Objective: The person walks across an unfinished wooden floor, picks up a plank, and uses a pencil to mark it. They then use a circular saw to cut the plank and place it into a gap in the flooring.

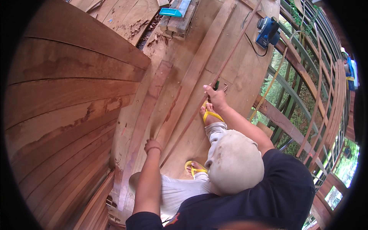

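Note:
My right hand is closed around a small green-handled tool, partly hidden by my fingers, beside a long thin wooden strip lying across the boards. A small bent metal piece is just right of it. My left hand, slightly blurred, has its fingers curled down at the long planks on the floor; whether they hold anything I cannot make out. My feet in yellow sandals rest on the boards around the strip.
A stacked plank wall rises at the left. At the top are weathered timbers with a teal tray, plus wood shavings. A blue corded power tool sits at the deck's right edge, beside open framing with greenery below.

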`<action>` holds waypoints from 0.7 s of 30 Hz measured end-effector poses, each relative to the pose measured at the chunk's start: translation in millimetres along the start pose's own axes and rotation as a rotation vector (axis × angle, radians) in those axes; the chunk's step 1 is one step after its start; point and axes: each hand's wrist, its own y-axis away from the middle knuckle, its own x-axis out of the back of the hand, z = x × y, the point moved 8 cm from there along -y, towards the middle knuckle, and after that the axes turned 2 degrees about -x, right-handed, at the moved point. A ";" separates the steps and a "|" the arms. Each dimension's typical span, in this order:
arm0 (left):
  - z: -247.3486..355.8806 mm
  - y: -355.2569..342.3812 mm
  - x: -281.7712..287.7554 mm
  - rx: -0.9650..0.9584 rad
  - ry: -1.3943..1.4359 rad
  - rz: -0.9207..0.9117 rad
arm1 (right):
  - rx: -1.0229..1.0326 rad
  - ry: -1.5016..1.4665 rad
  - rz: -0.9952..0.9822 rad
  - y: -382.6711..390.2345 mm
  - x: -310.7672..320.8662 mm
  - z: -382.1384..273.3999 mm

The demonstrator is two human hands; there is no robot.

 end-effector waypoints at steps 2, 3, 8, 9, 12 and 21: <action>14.8 -1.3 39.1 -0.118 0.145 0.128 | -0.153 -0.046 -0.102 4.9 -16.0 16.4; 31.4 2.5 42.6 -0.266 0.421 0.020 | -0.145 -0.104 -0.173 8.9 -28.2 18.2; 85.5 31.2 48.0 -0.682 1.112 -0.336 | -0.302 -0.259 -0.403 27.8 -82.8 45.7; 82.9 30.3 44.3 -0.643 1.114 -0.313 | -0.348 -0.275 -0.444 31.3 -90.8 51.2; 71.4 27.2 36.0 -0.557 1.129 -0.249 | -0.387 -0.220 -0.547 34.3 -107.8 55.3; 21.7 31.3 65.9 -0.335 0.822 0.433 | -0.195 0.070 -0.497 30.1 -127.8 47.0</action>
